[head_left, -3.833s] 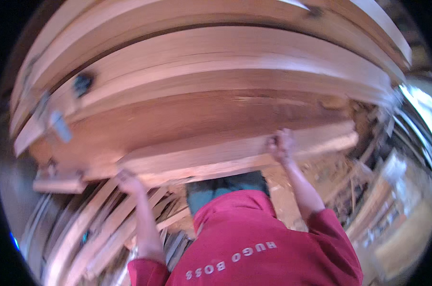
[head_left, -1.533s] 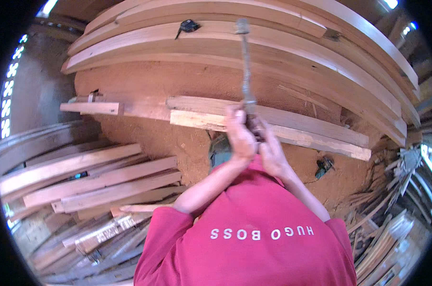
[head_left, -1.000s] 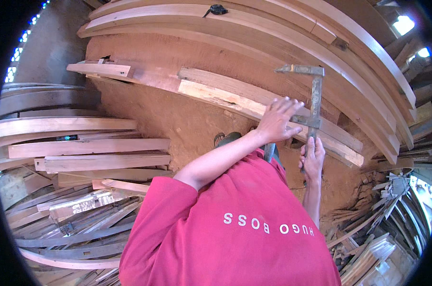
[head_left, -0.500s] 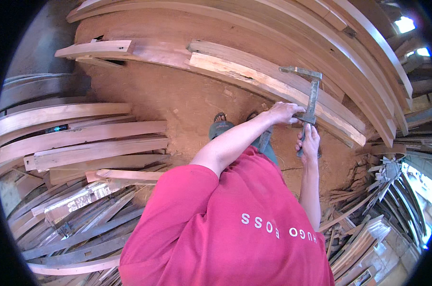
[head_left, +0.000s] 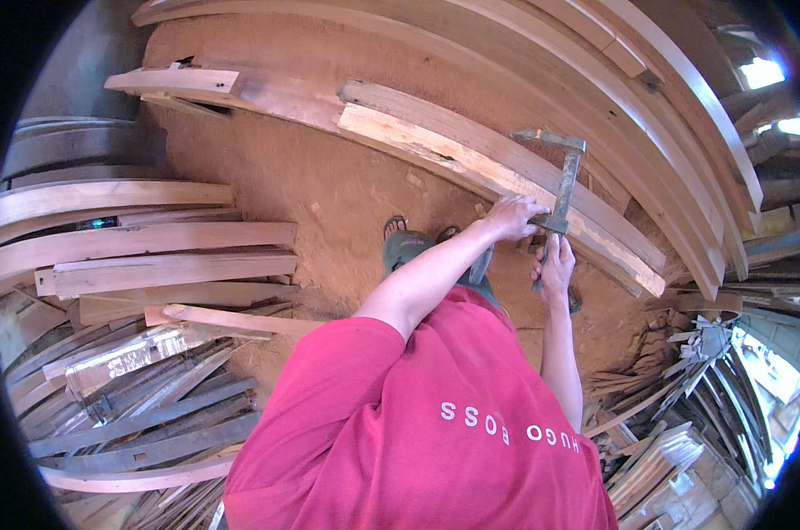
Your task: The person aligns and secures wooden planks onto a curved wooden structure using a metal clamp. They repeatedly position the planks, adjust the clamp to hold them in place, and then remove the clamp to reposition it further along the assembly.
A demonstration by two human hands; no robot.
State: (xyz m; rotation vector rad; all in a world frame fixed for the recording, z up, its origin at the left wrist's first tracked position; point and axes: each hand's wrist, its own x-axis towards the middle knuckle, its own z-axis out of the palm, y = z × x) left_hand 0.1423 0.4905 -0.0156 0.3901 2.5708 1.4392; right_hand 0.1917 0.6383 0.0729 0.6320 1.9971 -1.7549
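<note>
Wood workshop, reddish dirt floor (head_left: 329,203) covered in sawdust, lumber all around. Top of view: stack of long curved planks (head_left: 594,53) arcing left to upper right, at least four layers visible, exact count unclear. In front of it, two pale rough-edged boards (head_left: 470,163) lie one on the other, running from upper centre down to the right. One short board end (head_left: 174,81) sticks out at upper left. Left side: roughly five lighter planks (head_left: 144,252) stacked flat, and below them a pile of darker grey strips (head_left: 144,415), too many to count. Lower right: heap of thin scrap offcuts (head_left: 674,424), uncountable.

One metal bar clamp (head_left: 563,181), grey-green, stands about upright over the edge of the pale boards, its top jaw arm pointing left, bar running down toward the hands. Left hand (head_left: 513,216) reaches across, resting on the board edge right beside the clamp bar, fingers curled; whether its grip closes on the bar or just presses the board, cannot tell. Right hand (head_left: 554,265) sits just below, grip wrapped around the clamp's lower handle end, fingers together on it.

Person wears one red shirt (head_left: 417,433). Two feet in sandals (head_left: 400,234) on the floor just left of the hands, partly hidden by the left forearm. No containers in view.
</note>
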